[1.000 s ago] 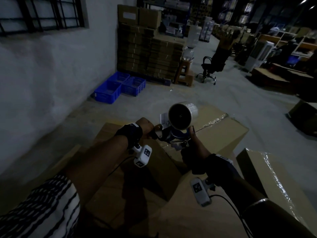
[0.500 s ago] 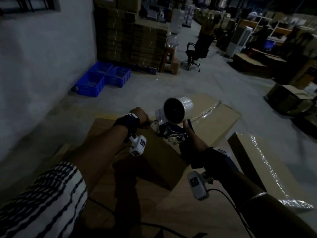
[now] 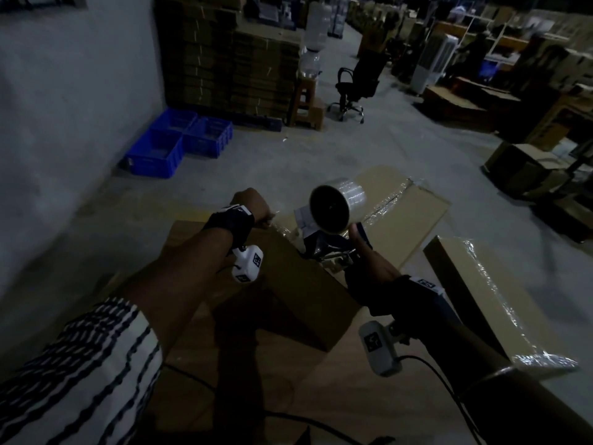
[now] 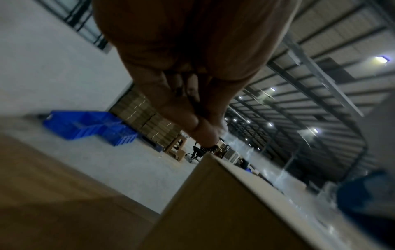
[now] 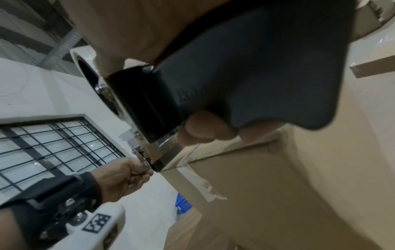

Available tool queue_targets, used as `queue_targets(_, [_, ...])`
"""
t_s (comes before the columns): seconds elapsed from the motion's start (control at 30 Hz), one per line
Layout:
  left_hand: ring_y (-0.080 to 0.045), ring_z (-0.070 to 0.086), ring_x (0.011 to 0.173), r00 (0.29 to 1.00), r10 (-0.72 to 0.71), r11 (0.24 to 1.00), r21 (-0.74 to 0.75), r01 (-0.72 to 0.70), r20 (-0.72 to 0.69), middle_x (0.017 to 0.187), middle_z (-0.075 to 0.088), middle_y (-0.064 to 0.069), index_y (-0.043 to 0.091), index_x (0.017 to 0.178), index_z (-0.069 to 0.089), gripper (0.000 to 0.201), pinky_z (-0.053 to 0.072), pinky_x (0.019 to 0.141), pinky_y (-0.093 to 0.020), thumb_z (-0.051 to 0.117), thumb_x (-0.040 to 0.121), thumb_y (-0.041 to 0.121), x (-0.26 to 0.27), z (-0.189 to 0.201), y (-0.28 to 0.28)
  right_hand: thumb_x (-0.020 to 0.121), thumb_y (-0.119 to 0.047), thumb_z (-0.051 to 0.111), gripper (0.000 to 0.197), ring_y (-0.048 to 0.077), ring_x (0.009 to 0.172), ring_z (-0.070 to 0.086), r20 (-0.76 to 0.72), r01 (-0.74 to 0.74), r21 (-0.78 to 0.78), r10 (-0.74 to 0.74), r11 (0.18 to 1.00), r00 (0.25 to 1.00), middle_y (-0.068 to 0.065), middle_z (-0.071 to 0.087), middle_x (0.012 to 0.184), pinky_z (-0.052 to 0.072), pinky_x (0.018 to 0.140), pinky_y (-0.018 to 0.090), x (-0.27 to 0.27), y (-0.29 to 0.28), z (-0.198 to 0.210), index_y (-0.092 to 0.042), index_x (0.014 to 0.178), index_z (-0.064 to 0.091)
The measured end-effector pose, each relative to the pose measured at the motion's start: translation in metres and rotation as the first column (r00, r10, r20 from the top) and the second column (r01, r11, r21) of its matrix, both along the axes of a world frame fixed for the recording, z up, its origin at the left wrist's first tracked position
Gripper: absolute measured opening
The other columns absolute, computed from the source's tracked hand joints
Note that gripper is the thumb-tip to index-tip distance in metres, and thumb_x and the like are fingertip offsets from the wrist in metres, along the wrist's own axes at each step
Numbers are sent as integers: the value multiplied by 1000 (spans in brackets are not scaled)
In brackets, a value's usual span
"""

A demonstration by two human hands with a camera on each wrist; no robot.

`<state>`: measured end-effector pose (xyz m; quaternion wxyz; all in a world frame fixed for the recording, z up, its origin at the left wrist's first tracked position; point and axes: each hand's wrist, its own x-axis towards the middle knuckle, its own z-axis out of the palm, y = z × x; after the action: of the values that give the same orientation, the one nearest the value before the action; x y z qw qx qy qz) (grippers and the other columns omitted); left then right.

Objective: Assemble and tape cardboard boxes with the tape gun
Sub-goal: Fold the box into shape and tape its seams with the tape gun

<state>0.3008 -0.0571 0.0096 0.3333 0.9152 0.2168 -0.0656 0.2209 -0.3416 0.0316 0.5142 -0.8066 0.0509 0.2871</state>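
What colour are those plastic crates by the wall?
Blue crates, clearest in the head view.

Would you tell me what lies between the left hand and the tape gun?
A short stretch of clear tape, pinched by the left hand and running to the tape gun; it shows in the head view.

a dim warehouse or packing hall. bare concrete floor (image 3: 288, 155) runs back in a long aisle. stacks of flat cardboard (image 3: 231, 59) stand against a plain grey wall (image 3: 64, 107), with blue plastic crates (image 3: 179, 139) on the floor beside them. a barred window (image 5: 49, 143) sits in that wall. overhead, the left wrist view shows a ribbed metal roof (image 4: 331, 59) on steel beams, with rows of small lamps (image 4: 381, 59). further back stand an office chair (image 3: 356, 88), a water bottle (image 3: 316, 20) on a stool and shelving (image 3: 513, 36). taped boxes (image 3: 487, 293) lie about the floor.
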Motion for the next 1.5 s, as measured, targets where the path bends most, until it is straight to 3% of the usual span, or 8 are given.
queue_targets(0.13, [-15,64,56,1000,-12,996,-93,13,8,72,72,-10,2,71,72,30,55,63,-28,67,90,24,-7,4,-1,42,-106,53,139,20,43,34,1,27,40,-27,999,1000,5,40,52,32,50,34,2,5,0,5,126,61])
queue_targets(0.23, [-14,67,55,999,8,996,-94,-5,33,64,70,-5,6,65,71,30,56,61,-25,68,89,24,-2,0,4,52,-99,57,103,18,42,31,-36,26,139,-21,990,999,3,36,52,30,49,31,1,11,6,-10,99,74])
queue_targets(0.37, [-14,65,50,999,22,990,-138,-16,42,61,68,-5,3,69,72,28,53,53,-23,68,89,23,-1,-5,6,51,-100,59,119,19,44,34,-26,25,116,-23,993,999,4,39,54,32,49,31,3,13,6,-2,118,69])
queue_targets(0.73, [-27,69,73,999,-35,996,-80,37,26,77,72,-13,4,68,71,36,58,75,-35,62,94,29,0,-20,5,48,-102,55,117,21,45,37,-27,5,81,-3,997,1000,6,41,54,32,53,34,8,13,2,-9,117,72])
queue_targets(1.0, [-17,23,50,988,-127,985,104,136,-85,54,33,-4,15,57,33,43,29,61,-28,52,95,19,-1,-25,-3,51,-104,49,121,17,40,38,-28,-27,62,29,998,999,4,43,50,33,50,34,7,10,2,-7,122,68])
queue_targets(1.2, [-13,49,57,989,-88,988,-139,71,-120,70,52,-1,13,82,51,19,46,64,-28,50,99,21,3,-39,-5,49,-106,48,127,19,43,37,6,-31,25,31,999,1000,6,41,51,31,55,38,11,11,-1,-6,125,67])
queue_targets(1.4, [-37,61,105,995,-57,998,-14,56,-81,114,64,-18,3,112,67,53,49,89,-45,41,98,48,31,-72,10,41,-107,51,130,17,55,47,28,10,16,-11,1000,1000,2,51,65,45,64,45,13,13,-5,-13,129,65])
queue_targets(1.5, [-31,63,75,996,-8,998,-56,13,86,82,67,-17,2,84,72,43,52,75,-35,54,94,40,12,-36,-2,41,-108,50,137,18,56,46,19,12,-12,-12,1000,1000,4,51,65,44,65,46,15,11,-7,-6,132,62])
